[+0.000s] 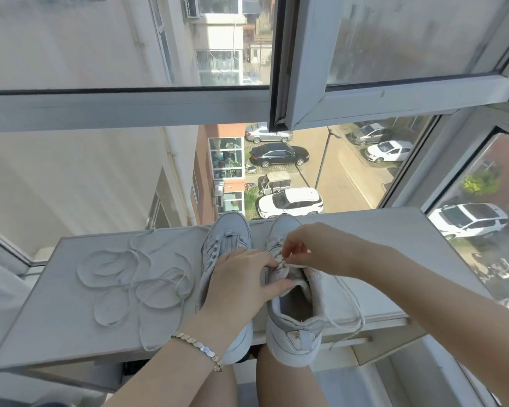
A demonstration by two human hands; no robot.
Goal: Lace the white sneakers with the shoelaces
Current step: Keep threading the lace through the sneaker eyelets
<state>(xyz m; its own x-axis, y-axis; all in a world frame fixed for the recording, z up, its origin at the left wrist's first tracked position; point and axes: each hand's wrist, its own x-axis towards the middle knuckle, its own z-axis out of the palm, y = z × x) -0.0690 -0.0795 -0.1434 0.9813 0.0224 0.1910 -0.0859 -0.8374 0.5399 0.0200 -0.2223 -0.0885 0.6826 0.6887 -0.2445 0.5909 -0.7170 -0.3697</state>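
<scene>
Grip: R hand [309,248] comes in from the right, thumb + index pressed together on a short bit of the threaded lace [353,304] at the upper eyelets of the worked sneaker [294,327]. Its other fingers curl loosely above the pinch.

L hand [241,280] meets the pinch from the opposite side. Fingertips sit on the same eyelet row, and the thumb lies along the collar edge just below the grip, so it clamps the tongue/upper. Whether L fingers also hold lace: can't tell, hidden.

Worked sneaker: white, directly under the grip, upright on the ledge [394,248]. Toe points away twd the glass, heel at the ledge's near edge. Remaining threaded lace runs down the right of the grip, along the sneaker's flank and across the ledge to its front edge.

Second sneaker [227,233]: just left of the grip, parallel to the first, rear half covered by L hand + wrist.

Loose lace [135,277]: well left of the grip, flat on the ledge in several loops, near the second sneaker; contact can't tell.

Bracelet [200,348] on L wrist, below-left of the grip.

Beyond the grip: open window sash [306,107], and a white SUV [290,202] parked w/ other cars far below.
</scene>
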